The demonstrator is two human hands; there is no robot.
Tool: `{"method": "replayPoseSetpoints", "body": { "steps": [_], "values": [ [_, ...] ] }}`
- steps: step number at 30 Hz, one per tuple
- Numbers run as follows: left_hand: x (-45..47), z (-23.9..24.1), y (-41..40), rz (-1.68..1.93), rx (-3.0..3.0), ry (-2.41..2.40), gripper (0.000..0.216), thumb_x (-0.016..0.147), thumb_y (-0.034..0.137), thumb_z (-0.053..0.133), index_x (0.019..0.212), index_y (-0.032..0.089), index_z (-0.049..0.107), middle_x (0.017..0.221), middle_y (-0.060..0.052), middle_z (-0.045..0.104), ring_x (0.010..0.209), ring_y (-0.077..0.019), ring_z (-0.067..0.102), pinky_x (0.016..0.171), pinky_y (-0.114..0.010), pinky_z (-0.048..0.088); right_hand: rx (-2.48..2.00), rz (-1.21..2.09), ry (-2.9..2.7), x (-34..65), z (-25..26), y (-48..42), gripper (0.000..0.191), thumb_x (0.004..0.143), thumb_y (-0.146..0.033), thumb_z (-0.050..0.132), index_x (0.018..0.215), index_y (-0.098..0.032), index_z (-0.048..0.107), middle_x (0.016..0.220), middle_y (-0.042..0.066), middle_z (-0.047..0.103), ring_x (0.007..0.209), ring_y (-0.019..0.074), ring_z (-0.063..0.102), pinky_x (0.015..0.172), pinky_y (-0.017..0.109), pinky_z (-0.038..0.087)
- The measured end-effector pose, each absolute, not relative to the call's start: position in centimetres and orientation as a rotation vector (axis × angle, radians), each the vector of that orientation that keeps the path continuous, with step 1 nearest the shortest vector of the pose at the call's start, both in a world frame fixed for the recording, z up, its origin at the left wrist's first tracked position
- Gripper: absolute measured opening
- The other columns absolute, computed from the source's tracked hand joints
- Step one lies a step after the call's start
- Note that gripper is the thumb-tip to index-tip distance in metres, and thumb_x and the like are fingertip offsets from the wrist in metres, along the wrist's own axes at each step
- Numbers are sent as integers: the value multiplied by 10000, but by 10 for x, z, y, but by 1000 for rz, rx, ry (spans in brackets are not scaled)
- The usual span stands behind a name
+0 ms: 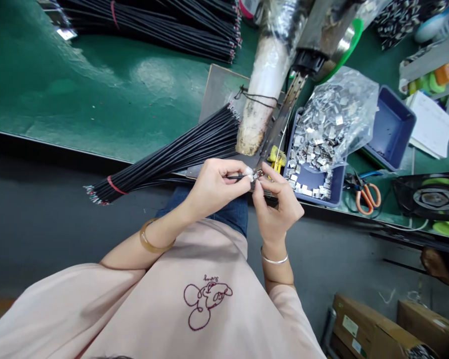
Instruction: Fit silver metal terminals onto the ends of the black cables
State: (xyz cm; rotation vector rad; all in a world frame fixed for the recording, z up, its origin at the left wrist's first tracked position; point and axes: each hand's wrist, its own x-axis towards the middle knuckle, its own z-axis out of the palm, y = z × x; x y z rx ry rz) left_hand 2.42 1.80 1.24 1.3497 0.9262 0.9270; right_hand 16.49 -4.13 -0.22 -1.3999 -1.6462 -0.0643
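Between the thumb and fingers of my left hand (222,184) is the end of a black cable (232,177). White material covers its fingertips. My right hand (279,202) pinches a small metal connector (259,174) right at that cable end; whether the two are joined is too small to tell. A bundle of black cables (172,149), tied with a pink band, lies to the left with bare coloured wire ends. Just beyond my hands are the tip of a soldering iron-like tool (284,109) and a yellow sponge (278,155).
Blue bins (335,192) at right hold many metal connectors, some in a plastic bag (340,109). Orange-handled pliers (367,198) and a black fan (434,198) sit near the edge. A wrapped white tube (264,75) hangs over the work spot. More cables (164,25) lie behind.
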Motion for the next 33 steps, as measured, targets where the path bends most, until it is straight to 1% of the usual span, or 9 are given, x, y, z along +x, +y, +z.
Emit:
{"method": "replayPoseSetpoints", "body": {
  "steps": [4, 9, 14, 17, 21, 24, 26, 30, 33],
  "values": [
    [24, 13, 20, 928, 1314, 869, 103, 744, 149, 619, 660, 110, 666, 617, 19, 551, 560, -52, 417, 506, -151, 351, -1364, -113, -1663, 163, 1, -44, 176, 842, -81, 683, 946, -217, 639, 1140, 65, 783, 974, 170, 777, 828, 289, 658],
    [22, 12, 20, 812, 1284, 795, 122, 750, 148, 606, 634, 115, 626, 547, 50, 420, 514, -41, 306, 475, -177, 245, -1359, -109, -1689, 166, 0, -52, 182, 831, -77, 695, 921, -207, 607, 1127, 83, 784, 871, 145, 783, 787, 248, 651],
    [19, 12, 19, 744, 1318, 768, 134, 769, 148, 606, 640, 116, 613, 542, 62, 326, 518, -44, 246, 482, -203, 182, -1366, -134, -1796, 174, 0, -52, 163, 900, -101, 631, 1014, -211, 592, 1114, 85, 774, 1015, 169, 761, 828, 268, 627],
    [15, 14, 19, 694, 1335, 731, 115, 779, 172, 611, 677, 121, 624, 545, 64, 332, 513, -50, 266, 484, -203, 213, -1339, -92, -1835, 176, -1, -52, 154, 917, -111, 612, 1024, -216, 580, 1046, 62, 760, 982, 149, 744, 811, 259, 609],
    [7, 19, 14, 676, 1448, 713, 99, 740, 116, 580, 787, 121, 667, 583, 51, 415, 544, -64, 342, 511, -203, 278, -1399, 210, -1551, 176, -2, -53, 62, 937, -197, 608, 956, -234, 562, 814, -35, 649, 671, 82, 645, 607, 204, 541],
    [5, 19, 8, 715, 1584, 704, 85, 731, 90, 588, 729, 114, 669, 537, 72, 333, 522, -54, 268, 489, -209, 225, -1463, 587, -1403, 174, 0, -50, 111, 953, -301, 598, 892, -232, 535, 677, -85, 541, 506, 52, 535, 488, 181, 462],
    [5, 18, 4, 766, 1624, 718, 87, 751, 105, 611, 677, 111, 657, 524, 77, 291, 518, -51, 232, 481, -219, 195, -1463, 697, -1400, 172, 3, -49, 141, 953, -331, 596, 877, -229, 534, 648, -93, 538, 497, 56, 554, 490, 183, 473],
    [10, 14, 1, 849, 1525, 776, 154, 803, 141, 602, 665, 105, 661, 554, 59, 307, 538, -56, 242, 484, -228, 190, -1541, 305, -1470, 171, 4, -54, 58, 925, -280, 637, 898, -230, 624, 728, -67, 640, 552, 63, 601, 553, 202, 511],
    [11, 14, 4, 832, 1388, 768, 164, 832, 193, 600, 724, 105, 686, 561, 54, 318, 540, -64, 248, 480, -227, 196, -1533, -17, -1407, 173, 0, -61, 46, 908, -231, 657, 952, -240, 667, 759, -53, 697, 484, 49, 555, 470, 194, 443]
  ]
}}
